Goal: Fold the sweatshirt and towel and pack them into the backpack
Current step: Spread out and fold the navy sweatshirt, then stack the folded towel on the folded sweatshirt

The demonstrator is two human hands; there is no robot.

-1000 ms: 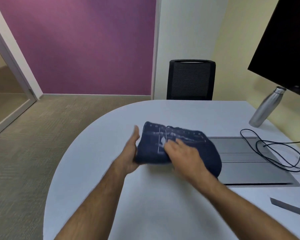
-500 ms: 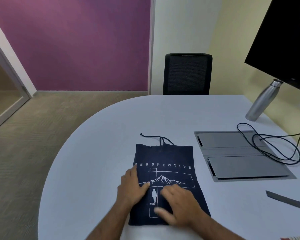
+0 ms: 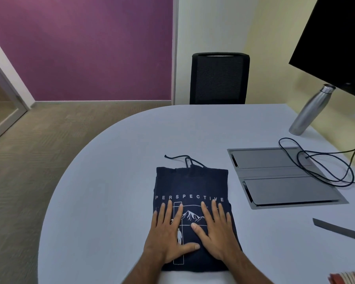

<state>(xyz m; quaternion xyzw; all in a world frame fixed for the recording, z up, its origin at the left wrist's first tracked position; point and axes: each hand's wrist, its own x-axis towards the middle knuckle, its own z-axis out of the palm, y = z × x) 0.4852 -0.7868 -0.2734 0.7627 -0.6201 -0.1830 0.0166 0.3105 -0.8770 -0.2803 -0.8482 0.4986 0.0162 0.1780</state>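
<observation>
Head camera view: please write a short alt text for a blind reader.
Both hands, left and right, press flat on a folded navy sweatshirt printed "PERSPECTIVE", on a pale rounded table. A steel bottle stands far right.

Pretty bright, even indoor light, nothing blown out. Only faint soft shadows under the hands [image 3: 193, 232] on the pale counter [image 3: 111, 181]. Wide-angle lens bends the walls and the counter edge toward the frame borders. Overall slightly soft, a bit smeary.
</observation>
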